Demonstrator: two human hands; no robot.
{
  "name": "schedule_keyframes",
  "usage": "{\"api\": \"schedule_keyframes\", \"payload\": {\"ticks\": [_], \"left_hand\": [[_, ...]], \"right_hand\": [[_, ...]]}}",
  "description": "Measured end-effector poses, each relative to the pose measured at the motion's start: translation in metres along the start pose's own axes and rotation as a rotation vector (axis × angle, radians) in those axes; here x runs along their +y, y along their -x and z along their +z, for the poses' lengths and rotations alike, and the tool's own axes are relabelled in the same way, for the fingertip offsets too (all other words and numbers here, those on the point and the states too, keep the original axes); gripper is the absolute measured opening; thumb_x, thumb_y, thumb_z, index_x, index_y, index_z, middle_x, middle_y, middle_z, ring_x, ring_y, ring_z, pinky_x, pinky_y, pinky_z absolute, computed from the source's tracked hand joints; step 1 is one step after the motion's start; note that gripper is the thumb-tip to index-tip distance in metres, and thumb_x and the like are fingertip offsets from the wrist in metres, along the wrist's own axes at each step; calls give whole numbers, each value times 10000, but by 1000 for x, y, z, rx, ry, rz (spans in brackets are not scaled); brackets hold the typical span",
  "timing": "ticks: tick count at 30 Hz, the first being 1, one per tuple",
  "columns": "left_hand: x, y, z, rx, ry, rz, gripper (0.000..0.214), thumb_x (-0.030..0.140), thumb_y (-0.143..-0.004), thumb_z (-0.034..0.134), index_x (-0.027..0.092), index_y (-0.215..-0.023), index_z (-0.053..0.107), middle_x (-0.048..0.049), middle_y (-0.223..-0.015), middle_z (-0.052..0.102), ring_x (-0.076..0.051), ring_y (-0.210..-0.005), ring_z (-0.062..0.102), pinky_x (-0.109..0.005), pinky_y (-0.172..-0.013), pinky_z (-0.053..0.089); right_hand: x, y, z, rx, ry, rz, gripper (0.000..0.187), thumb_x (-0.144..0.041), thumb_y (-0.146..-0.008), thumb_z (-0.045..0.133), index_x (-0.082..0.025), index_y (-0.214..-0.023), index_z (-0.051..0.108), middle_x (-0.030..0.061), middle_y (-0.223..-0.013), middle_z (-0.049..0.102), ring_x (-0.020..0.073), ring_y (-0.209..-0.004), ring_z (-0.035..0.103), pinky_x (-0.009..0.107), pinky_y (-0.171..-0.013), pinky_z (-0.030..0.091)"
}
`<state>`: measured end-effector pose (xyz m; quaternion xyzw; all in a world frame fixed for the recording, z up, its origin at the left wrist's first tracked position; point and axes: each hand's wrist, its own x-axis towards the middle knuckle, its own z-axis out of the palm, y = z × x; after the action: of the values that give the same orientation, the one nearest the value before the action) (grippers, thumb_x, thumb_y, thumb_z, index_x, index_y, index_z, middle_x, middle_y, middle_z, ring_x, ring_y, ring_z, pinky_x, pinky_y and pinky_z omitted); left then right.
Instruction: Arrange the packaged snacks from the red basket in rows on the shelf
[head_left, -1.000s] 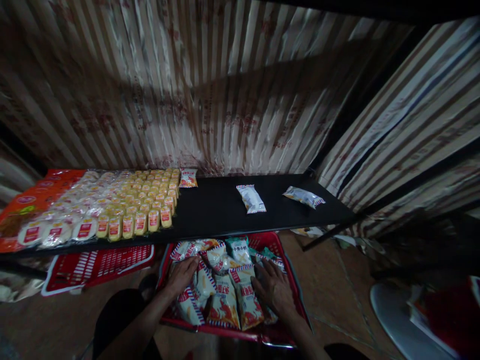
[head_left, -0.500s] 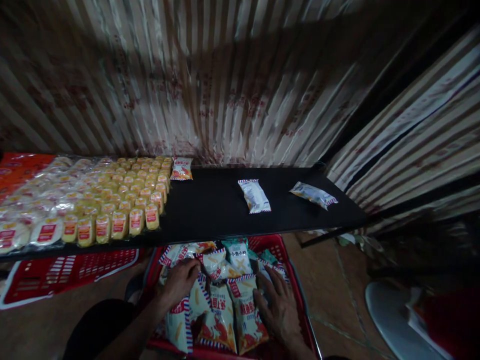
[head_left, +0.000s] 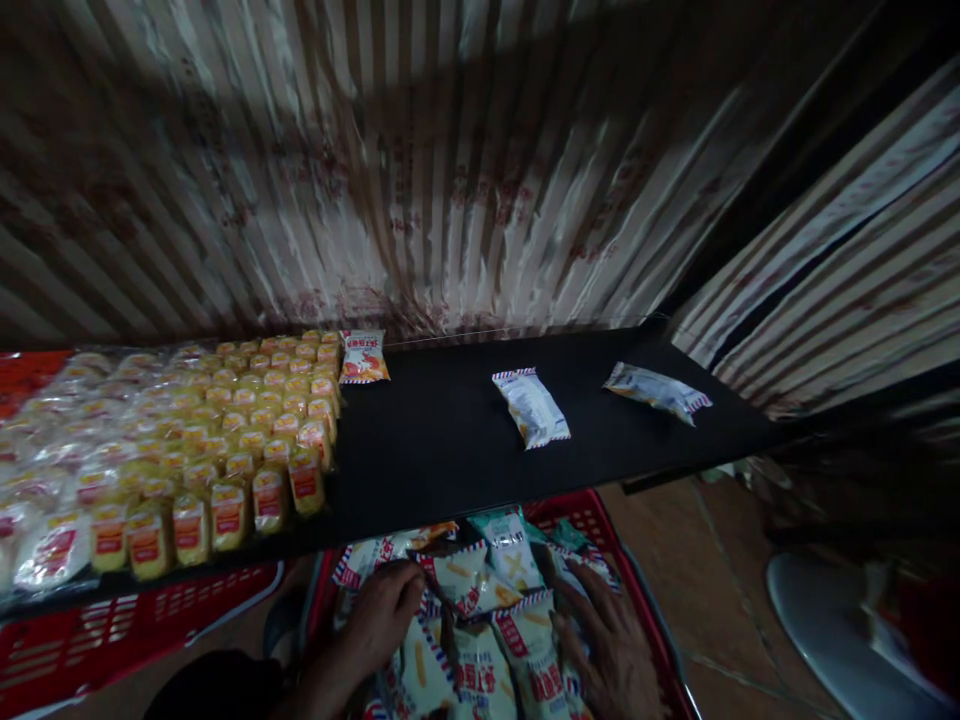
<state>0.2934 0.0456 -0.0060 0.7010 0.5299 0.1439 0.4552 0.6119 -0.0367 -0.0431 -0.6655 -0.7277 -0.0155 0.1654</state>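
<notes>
A red basket (head_left: 600, 517) full of snack packets (head_left: 480, 600) sits on the floor below a black shelf (head_left: 442, 440). My left hand (head_left: 382, 625) rests on the packets at the basket's left side, its fingers curled over one. My right hand (head_left: 611, 650) lies on the packets at the right, fingers spread flat. Three loose packets lie on the shelf: one (head_left: 364, 357) at the back beside the yellow rows, a white one (head_left: 531, 407) in the middle, another (head_left: 656, 391) at the right.
Rows of small yellow packs (head_left: 247, 430) and pale round packs (head_left: 52, 540) fill the shelf's left half. A second red basket (head_left: 112, 630) lies on the floor at left. Striped sheeting (head_left: 420, 170) hangs behind. A pale round object (head_left: 832, 630) sits on the floor at right.
The view has tilted and shifted, so shelf and basket sit lower in frame. Both hands stay on the packets in the basket, the left fingers curling further over one.
</notes>
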Motion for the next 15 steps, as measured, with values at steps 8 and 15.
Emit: {"api": "schedule_keyframes", "payload": {"ticks": [8, 15], "left_hand": [[-10, 27, -10, 0, 123, 35, 334, 340, -867, 395, 198, -1050, 635, -76, -1104, 659, -182, -1057, 578, -273, -927, 409], [-14, 22, 3, 79, 146, 66, 315, 335, -815, 439, 188, -986, 658, -76, -1031, 697, -198, -984, 628, -310, -900, 454]], "right_hand": [[6, -2, 10, 56, 57, -29, 393, -514, -866, 453, -325, -1179, 600, 39, -1333, 526, 288, -1198, 508, 472, -944, 454], [-17, -4, -2, 14, -4, 76, 388, -500, -897, 404, -310, -1148, 630, 36, -1314, 546, 262, -1220, 486, 467, -974, 437]]}}
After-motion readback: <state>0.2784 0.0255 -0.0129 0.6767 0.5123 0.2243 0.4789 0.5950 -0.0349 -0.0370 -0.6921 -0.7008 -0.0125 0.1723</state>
